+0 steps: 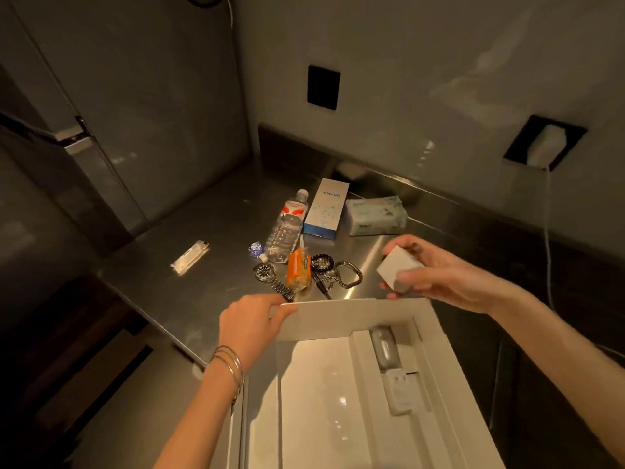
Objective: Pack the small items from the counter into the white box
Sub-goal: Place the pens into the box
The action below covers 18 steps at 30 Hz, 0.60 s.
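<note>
The open white box (439,353) lies near me at the counter's front edge. My left hand (252,324) grips its far left corner. A little above the box's far right corner, my right hand (436,274) holds a small white block (394,265). In the box's narrow right compartment lie a grey case (385,346) and a white plug adapter (400,390). Just beyond the box, small items lie on the steel counter (209,211): a metal watch (270,277), an orange snack packet (299,270), a dark bead bracelet (322,263), a chain bracelet (350,274) and a blue wrapped sweet (256,248).
Further back lie a clear water bottle (287,228), a white and blue Anker carton (326,208) and a pack of tissues (375,214). A white sachet (189,256) lies alone at the left. A charger with a hanging cable sits in the right wall socket (546,143).
</note>
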Available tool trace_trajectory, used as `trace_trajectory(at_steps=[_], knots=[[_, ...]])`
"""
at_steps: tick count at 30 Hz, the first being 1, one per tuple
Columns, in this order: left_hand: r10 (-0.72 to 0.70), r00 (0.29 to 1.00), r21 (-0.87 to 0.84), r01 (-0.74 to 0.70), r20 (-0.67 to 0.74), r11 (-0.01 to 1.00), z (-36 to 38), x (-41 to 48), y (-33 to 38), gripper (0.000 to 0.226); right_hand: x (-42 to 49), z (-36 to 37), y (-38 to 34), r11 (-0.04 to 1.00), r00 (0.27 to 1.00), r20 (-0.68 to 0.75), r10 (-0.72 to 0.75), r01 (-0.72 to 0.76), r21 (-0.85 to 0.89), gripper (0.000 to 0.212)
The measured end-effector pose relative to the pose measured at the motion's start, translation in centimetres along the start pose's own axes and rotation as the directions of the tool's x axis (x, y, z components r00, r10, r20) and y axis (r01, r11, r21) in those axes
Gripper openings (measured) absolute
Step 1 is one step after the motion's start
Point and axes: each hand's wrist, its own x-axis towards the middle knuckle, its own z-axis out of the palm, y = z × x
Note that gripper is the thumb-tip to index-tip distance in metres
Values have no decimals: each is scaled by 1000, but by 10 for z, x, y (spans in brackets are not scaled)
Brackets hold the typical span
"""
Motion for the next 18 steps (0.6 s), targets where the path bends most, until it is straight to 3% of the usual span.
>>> trace_trajectory(at_steps=[2, 4, 7, 10, 13, 18], knots=[[0, 1000, -18, 0, 1, 1000, 0, 1, 0, 37, -29, 13, 14, 934, 996, 78, 50, -19, -357, 56], [2, 1000, -24, -3, -7, 1000, -1, 1, 0, 37, -45, 29, 36, 757, 996, 63, 71, -12, -654, 44], [7, 1000, -22, -7, -17, 1000, -4, -2, 4, 36, -54, 55, 69, 505, 988, -31, 148, -103, -857, 46], [15, 1000, -33, -15, -16, 999, -7, -4, 6, 37, -59, 70, 97, 283, 974, -56, 218, -118, -952, 47], [11, 1000, -39, -11, -4, 999, -8, -4, 7, 38, -63, 77, 114, 239, 954, -66, 292, -140, -961, 46], [7, 1000, -39, -7, -7, 999, -8, -4, 8, 41, -64, 83, 145, 288, 948, -135, 289, -220, -932, 32]])
